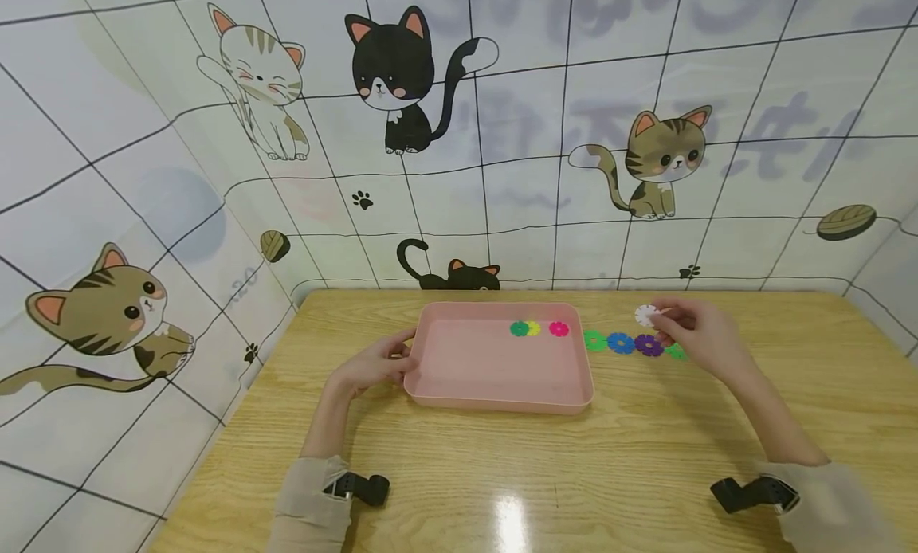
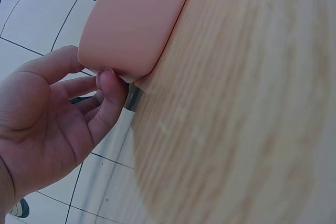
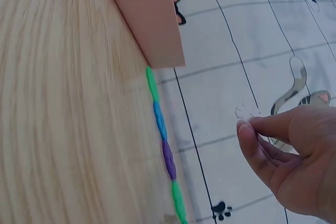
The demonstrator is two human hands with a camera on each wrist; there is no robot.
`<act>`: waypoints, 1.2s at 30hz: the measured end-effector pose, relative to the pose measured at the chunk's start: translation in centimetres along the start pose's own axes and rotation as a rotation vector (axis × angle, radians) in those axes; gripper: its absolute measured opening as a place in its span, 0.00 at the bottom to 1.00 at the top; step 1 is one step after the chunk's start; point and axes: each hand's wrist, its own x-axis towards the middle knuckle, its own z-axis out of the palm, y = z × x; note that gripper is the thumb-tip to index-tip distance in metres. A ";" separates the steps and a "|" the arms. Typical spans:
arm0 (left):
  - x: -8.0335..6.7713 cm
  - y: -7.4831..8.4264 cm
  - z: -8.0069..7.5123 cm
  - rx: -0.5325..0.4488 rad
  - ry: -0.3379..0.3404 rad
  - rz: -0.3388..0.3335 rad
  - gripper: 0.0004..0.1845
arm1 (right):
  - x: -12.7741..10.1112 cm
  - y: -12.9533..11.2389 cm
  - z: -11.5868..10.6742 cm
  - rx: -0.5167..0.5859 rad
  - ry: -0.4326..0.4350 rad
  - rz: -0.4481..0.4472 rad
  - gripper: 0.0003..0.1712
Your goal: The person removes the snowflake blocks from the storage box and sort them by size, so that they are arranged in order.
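Note:
A pink tray [image 1: 495,394] sits mid-table with a green disc [image 1: 519,328], a yellow disc [image 1: 533,328] and a pink disc [image 1: 559,328] inside near its far edge. My left hand [image 1: 376,366] holds the tray's left rim [image 2: 131,40], thumb on top. My right hand [image 1: 699,338] pinches a white flower-shaped disc [image 1: 646,315], also the white disc [image 3: 247,112], lifted above the table. Just below it lies a row of discs: green [image 1: 594,340], blue [image 1: 621,343], purple [image 1: 649,345] and another green [image 1: 676,351].
The wooden table [image 1: 574,473] is ringed by a cat-patterned backdrop [image 1: 459,139] at the back and both sides. The disc row [image 3: 165,150] runs right from the tray's corner.

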 end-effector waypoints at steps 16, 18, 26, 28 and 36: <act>0.0 0.1 0.1 0.002 0.000 -0.003 0.38 | -2.6 5.2 -4.4 -0.138 0.043 0.145 0.21; 0.0 0.1 0.1 -0.003 -0.003 -0.006 0.38 | -3.0 6.0 -4.9 -0.146 0.050 0.165 0.21; 0.0 0.1 0.1 -0.013 -0.013 -0.003 0.38 | -4.0 9.1 -6.4 -0.205 0.052 0.265 0.22; 0.1 0.0 0.1 -0.016 -0.015 -0.001 0.38 | -4.2 9.5 -6.6 -0.198 0.038 0.292 0.23; 0.0 0.1 0.1 -0.002 -0.002 -0.013 0.38 | -4.3 10.2 -6.4 -0.134 -0.010 0.349 0.23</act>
